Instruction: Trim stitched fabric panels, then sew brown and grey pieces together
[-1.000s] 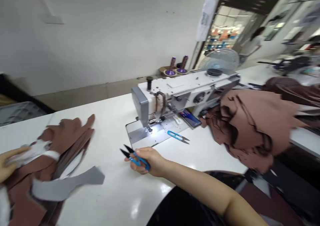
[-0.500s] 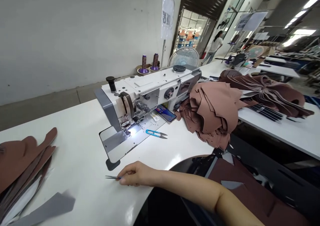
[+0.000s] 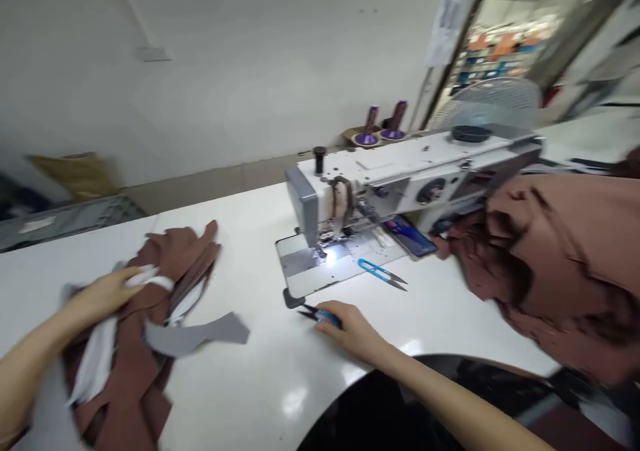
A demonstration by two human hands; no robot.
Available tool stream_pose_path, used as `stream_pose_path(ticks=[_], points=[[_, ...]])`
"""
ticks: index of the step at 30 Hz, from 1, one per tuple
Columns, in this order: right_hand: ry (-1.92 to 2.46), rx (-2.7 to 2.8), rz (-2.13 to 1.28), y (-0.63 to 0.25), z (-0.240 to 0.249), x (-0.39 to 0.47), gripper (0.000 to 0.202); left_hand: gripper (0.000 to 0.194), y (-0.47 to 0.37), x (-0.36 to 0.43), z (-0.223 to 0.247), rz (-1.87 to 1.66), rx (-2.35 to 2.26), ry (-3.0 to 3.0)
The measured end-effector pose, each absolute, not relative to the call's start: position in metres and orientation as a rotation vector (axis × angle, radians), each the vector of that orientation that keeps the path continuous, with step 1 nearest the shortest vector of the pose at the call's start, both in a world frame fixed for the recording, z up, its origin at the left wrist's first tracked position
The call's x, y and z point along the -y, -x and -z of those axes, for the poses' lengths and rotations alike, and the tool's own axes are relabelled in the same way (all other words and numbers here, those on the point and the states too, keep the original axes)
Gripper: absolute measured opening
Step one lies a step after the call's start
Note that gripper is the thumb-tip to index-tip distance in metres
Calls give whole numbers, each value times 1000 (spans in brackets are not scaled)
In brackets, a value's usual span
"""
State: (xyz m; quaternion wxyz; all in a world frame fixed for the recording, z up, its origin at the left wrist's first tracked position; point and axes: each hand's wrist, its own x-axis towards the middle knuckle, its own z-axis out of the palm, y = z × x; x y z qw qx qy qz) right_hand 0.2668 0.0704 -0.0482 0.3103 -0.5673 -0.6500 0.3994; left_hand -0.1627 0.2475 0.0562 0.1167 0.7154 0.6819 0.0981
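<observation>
My right hand [image 3: 347, 328] is closed around a pair of thread snips [image 3: 327, 316] with a blue and black handle. Their dark blades point left, just in front of the sewing machine's [image 3: 415, 178] bed. On the left, my blurred left hand [image 3: 107, 294] reaches onto a pile of brown cut pieces [image 3: 133, 351], its fingertips closed on a white strip [image 3: 145, 276]. A grey cut piece [image 3: 200, 334] sticks out from the pile to the right. A second pair of blue snips [image 3: 381, 273] lies beside the lit needle area.
A phone [image 3: 410, 236] rests by the machine's arm. Brown pieces [image 3: 565, 258] are heaped at the right. Two thread cones [image 3: 383, 126] and a fan [image 3: 487, 108] stand behind the machine. The table's curved front edge drops to a dark area [image 3: 400, 411].
The view has swung left. My left hand has come into view on the brown pile, whose pieces now lie differently. My right hand still holds its snips near the machine bed.
</observation>
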Motion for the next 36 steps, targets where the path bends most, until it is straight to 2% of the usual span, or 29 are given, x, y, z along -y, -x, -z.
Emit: stream_pose_path(ticks=[4, 6, 9, 12, 16, 21, 24, 28, 32, 36], points=[[1584, 1816, -937, -272, 53, -80, 35, 28, 166, -240, -45, -235, -2024, -2114], [1606, 1894, -854, -273, 61, -85, 36, 25, 169, -237, -38, -268, -2093, -2095], [1687, 2029, -608, -271, 75, -89, 35, 31, 173, -231, -29, -347, -2154, -2057], [1859, 2133, -204, -272, 83, -92, 33, 38, 175, -228, -23, -422, -2143, -2055], [1900, 2258, 127, -296, 71, -99, 27, 37, 178, -234, -22, -441, -2130, -2031], [2430, 2212, 0, -353, 46, -112, 25, 34, 180, -241, -26, -420, -2121, -1989], [2520, 2312, -53, -374, 46, -128, 27, 29, 182, -241, -27, -423, -2101, -1960], [2234, 2552, 100, -374, 46, -128, 22, 32, 183, -231, -25, -489, -2121, -1865], [1502, 2542, 431, -339, 38, -92, 32, 29, 172, -211, -17, -540, -2154, -1839], [819, 2302, 257, -267, 43, -72, 26, 21, 153, -196, -7, -579, -2201, -1895]])
